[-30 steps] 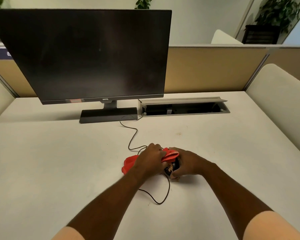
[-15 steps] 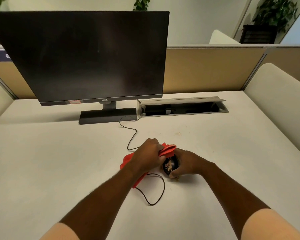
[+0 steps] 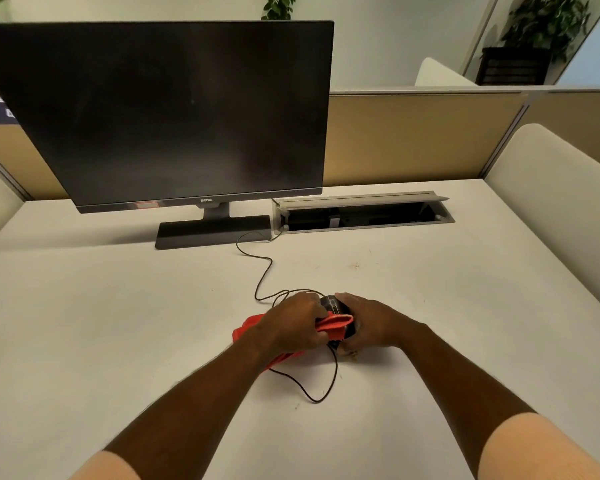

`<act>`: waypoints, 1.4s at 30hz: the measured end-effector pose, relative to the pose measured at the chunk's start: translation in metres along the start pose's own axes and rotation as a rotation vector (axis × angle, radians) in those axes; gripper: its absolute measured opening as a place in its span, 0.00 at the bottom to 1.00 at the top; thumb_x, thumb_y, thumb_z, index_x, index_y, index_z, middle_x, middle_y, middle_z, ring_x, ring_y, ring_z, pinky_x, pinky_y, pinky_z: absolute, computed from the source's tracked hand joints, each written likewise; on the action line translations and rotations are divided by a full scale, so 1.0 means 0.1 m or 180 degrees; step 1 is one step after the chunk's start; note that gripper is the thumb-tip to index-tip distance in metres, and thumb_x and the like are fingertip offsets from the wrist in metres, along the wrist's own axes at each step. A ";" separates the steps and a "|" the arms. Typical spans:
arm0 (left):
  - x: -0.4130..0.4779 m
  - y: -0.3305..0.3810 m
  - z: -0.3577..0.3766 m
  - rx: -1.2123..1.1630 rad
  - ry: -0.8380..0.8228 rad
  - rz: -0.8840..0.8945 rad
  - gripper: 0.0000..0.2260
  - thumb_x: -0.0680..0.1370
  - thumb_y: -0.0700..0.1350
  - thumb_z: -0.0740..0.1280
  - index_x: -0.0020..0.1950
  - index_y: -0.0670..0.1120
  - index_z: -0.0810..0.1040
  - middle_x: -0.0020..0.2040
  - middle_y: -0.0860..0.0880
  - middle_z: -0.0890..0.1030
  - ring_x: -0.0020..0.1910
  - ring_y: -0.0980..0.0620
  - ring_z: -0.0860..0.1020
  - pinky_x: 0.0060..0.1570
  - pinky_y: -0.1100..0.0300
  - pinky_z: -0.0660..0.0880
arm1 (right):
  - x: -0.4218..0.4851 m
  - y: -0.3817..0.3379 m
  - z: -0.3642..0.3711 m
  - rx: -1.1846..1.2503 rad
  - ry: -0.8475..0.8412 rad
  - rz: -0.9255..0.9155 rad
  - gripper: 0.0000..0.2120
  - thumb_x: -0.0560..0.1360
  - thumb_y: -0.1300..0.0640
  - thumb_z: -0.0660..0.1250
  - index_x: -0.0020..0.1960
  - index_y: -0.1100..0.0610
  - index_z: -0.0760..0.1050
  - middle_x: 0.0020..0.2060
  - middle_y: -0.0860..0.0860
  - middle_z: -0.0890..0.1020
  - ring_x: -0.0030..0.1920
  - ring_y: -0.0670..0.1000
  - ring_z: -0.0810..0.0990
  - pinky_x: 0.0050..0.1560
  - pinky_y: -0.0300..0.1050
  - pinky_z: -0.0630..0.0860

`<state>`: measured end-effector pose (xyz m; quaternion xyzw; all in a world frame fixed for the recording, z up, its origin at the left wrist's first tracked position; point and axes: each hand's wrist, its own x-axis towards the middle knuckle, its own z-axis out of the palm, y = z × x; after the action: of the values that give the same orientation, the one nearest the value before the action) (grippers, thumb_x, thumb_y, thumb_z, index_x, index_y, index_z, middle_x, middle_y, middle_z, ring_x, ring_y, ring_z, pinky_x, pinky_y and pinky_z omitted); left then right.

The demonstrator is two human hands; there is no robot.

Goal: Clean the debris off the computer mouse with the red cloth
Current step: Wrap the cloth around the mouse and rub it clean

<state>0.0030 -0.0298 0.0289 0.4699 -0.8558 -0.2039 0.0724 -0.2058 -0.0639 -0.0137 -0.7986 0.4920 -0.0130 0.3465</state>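
While the right hand [image 3: 368,323] grips the mouse [image 3: 336,306], the left hand [image 3: 291,323] presses the red cloth [image 3: 333,323] on it.

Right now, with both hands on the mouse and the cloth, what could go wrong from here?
1. The cable loops loosely near the left hand; a wiping stroke could snag it and tug the mouse.
2. Bits wiped off with the red cloth may just land on the desk; some specks already seem to lie by the right hand.

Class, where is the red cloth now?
Head view, low centre: red fabric cloth gripped in the left hand, against the black corded mouse the right hand holds.
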 end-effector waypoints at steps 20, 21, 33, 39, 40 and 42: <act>0.17 -0.02 0.09 -0.0849 0.0341 -0.0431 0.09 0.77 0.51 0.67 0.51 0.48 0.82 0.41 0.51 0.83 0.38 0.52 0.79 0.42 0.55 0.77 | -0.05 -0.02 0.02 0.0169 -0.0055 0.0145 0.36 0.53 0.41 0.80 0.56 0.32 0.66 0.49 0.37 0.80 0.48 0.39 0.79 0.44 0.34 0.75; 0.17 -0.02 0.10 -0.0833 0.0305 -0.0390 0.08 0.77 0.51 0.67 0.50 0.48 0.82 0.40 0.51 0.83 0.37 0.52 0.79 0.41 0.56 0.76 | -0.06 -0.02 0.02 0.0184 -0.0041 0.0136 0.36 0.53 0.41 0.80 0.57 0.34 0.67 0.48 0.38 0.80 0.47 0.40 0.79 0.44 0.35 0.75; 0.05 -0.13 0.17 -0.1061 0.0019 -0.0287 0.09 0.76 0.49 0.68 0.55 0.49 0.81 0.47 0.50 0.83 0.44 0.52 0.79 0.44 0.56 0.77 | -0.06 -0.04 -0.01 0.0222 0.0037 -0.0074 0.34 0.56 0.49 0.81 0.58 0.42 0.70 0.50 0.41 0.79 0.49 0.43 0.79 0.49 0.49 0.79; 0.06 -0.13 0.14 -0.0996 -0.0213 -0.0280 0.10 0.77 0.49 0.67 0.56 0.48 0.79 0.50 0.49 0.82 0.46 0.50 0.79 0.48 0.54 0.76 | -0.06 -0.03 0.00 0.0225 0.0031 -0.0017 0.35 0.55 0.48 0.81 0.58 0.40 0.69 0.50 0.40 0.79 0.48 0.41 0.79 0.45 0.42 0.77; 0.06 -0.12 0.13 -0.1004 -0.0228 -0.0289 0.10 0.77 0.48 0.67 0.57 0.48 0.79 0.50 0.48 0.82 0.47 0.50 0.79 0.48 0.53 0.76 | -0.06 -0.02 0.00 0.0251 0.0029 -0.0017 0.35 0.55 0.48 0.81 0.59 0.41 0.69 0.51 0.41 0.80 0.49 0.42 0.79 0.47 0.45 0.78; 0.06 -0.12 0.12 -0.1065 -0.0247 -0.0308 0.10 0.78 0.48 0.67 0.57 0.47 0.79 0.51 0.48 0.82 0.47 0.50 0.79 0.48 0.54 0.75 | -0.07 -0.02 0.00 0.0277 0.0043 -0.0018 0.36 0.55 0.48 0.80 0.60 0.42 0.69 0.52 0.41 0.80 0.50 0.43 0.79 0.50 0.48 0.79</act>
<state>0.0046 -0.0369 0.0123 0.4837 -0.7884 -0.3648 0.1067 -0.2078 -0.0582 -0.0106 -0.7840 0.4911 -0.0407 0.3776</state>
